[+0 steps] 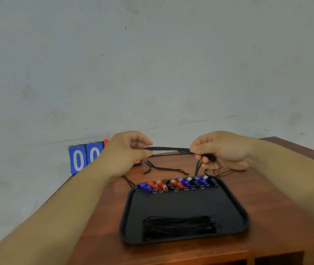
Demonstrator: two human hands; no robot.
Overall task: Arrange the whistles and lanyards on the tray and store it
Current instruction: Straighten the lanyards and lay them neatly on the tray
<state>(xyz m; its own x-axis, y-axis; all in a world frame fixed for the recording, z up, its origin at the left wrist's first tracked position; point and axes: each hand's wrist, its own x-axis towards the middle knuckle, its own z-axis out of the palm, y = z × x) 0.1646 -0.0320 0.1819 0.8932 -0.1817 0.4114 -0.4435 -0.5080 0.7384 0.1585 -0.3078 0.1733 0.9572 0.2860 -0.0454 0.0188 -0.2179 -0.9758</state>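
Note:
A black tray (230,205) lies on the wooden table. Along its far rim stands a row of several blue, red and black whistles (177,184) with metal rings. A bundle of folded black lanyards (179,227) rests near the tray's front edge. Above the table behind the tray, my left hand (127,152) and my right hand (223,150) pinch the two ends of a black lanyard (168,149) stretched level between them. Its loose cords gather in my right palm. Another loose lanyard (161,168) lies on the table beyond the tray.
A blue flip scoreboard (84,157) showing zeros stands at the table's far left corner against the grey wall, partly hidden by my left hand. The table (278,207) ends close at left and right. Dark openings (278,258) show under its front edge.

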